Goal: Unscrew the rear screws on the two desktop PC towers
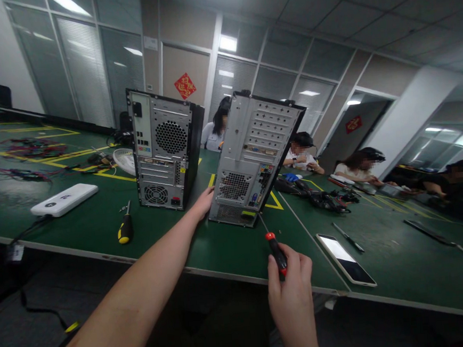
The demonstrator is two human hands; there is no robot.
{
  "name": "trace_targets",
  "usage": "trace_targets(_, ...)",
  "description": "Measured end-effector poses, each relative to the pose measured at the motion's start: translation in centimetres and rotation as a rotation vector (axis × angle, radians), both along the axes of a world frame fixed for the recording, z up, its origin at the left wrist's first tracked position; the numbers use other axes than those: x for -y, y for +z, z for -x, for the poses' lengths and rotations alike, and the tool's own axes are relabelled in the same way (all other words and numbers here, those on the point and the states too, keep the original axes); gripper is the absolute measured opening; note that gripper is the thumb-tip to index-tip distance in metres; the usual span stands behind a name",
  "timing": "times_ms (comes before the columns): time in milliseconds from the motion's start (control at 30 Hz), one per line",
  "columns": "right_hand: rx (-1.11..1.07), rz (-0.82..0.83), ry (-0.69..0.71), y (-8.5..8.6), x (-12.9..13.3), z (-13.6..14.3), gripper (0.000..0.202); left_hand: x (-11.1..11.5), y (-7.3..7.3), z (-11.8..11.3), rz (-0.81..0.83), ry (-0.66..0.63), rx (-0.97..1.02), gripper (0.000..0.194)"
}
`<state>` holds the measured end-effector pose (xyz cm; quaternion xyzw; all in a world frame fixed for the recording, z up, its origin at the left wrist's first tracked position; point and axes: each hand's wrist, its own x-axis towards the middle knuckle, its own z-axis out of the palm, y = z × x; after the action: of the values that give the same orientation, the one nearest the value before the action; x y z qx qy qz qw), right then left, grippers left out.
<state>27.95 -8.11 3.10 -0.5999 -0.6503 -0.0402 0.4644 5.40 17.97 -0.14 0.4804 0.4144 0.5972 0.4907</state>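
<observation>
A computer tower [250,161] stands on the green table with its rear panel facing me. At its left side is my left hand [205,202], against the case, its fingertips hidden behind the edge. My right hand [292,281] is closed around the handle of a black and red screwdriver [277,253]. The screwdriver's shaft points up toward the tower's lower right corner; I cannot tell whether its tip touches. To the left, a second computer tower [163,152] also shows its rear. In front of that one lies a yellow and black screwdriver [125,229].
A white power bank [65,199] with a cable lies left. Cables [33,149] and a white basket [125,161] are farther back. On the right are a phone [346,260], a thin dark tool [347,237] and black cables [325,198]. Several people sit across the table.
</observation>
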Motion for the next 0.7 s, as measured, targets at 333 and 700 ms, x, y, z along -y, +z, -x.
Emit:
trace_targets(333,0.001,-0.038,-0.025,-0.01,-0.14,-0.06,0.034,0.55,0.49,-0.06,0.002,0.008,0.000,0.062)
trace_targets(700,0.023,-0.045,0.002,-0.24,-0.21,0.03,0.032,0.12,0.04,-0.20,-0.006,0.010,0.040,0.053)
